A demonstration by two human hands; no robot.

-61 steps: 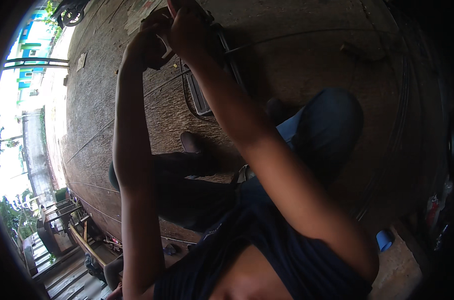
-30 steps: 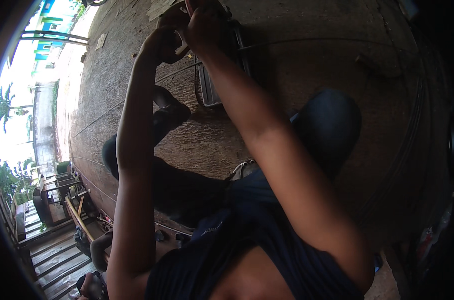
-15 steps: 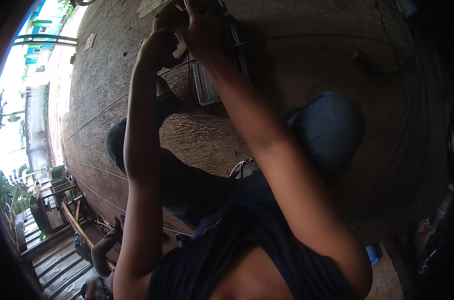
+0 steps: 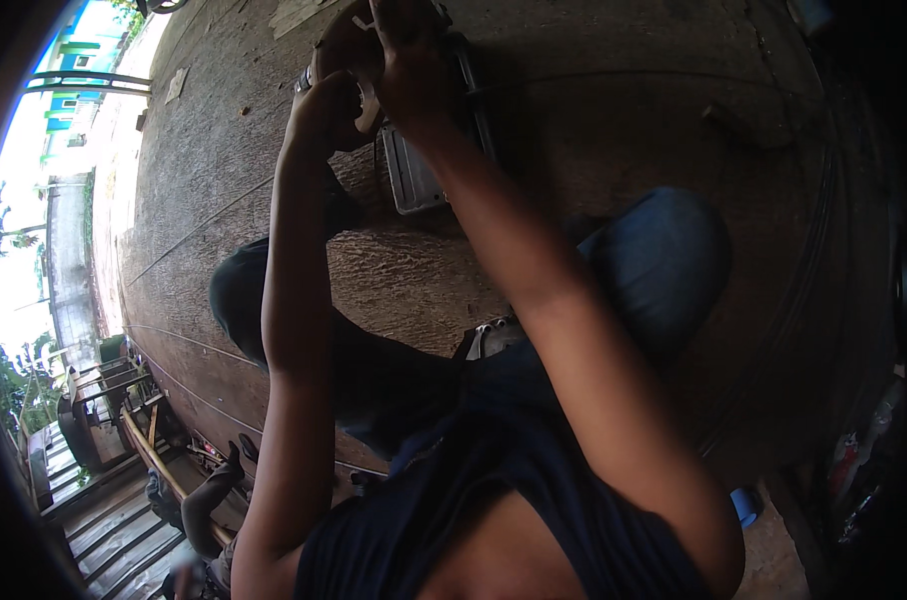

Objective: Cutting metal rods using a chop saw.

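At the top of the head view, my left hand (image 4: 329, 112) is closed on a round brown disc-like part (image 4: 346, 50), its fingers curled at the opening in it. My right hand (image 4: 414, 88) is pressed against the part's right side, with one finger stretched upward along it. A small pale tab shows by that finger. Under my hands stands a grey ribbed metal base (image 4: 414, 180) with a dark rail at its right. Its upper portion is hidden by my hands and the round part.
My bent knees (image 4: 659, 260) flank the worn brown floor (image 4: 404, 270). Thin cables run along the floor. A small block (image 4: 724, 122) lies to the right. At lower left, another person's arm (image 4: 209, 500) shows near a wooden pole (image 4: 149, 450). A blue cylindrical object (image 4: 746, 507) sits lower right.
My left hand has moved slightly right and down, and my right hand a little right. More of the round part's left edge now shows. The grey base stays put.
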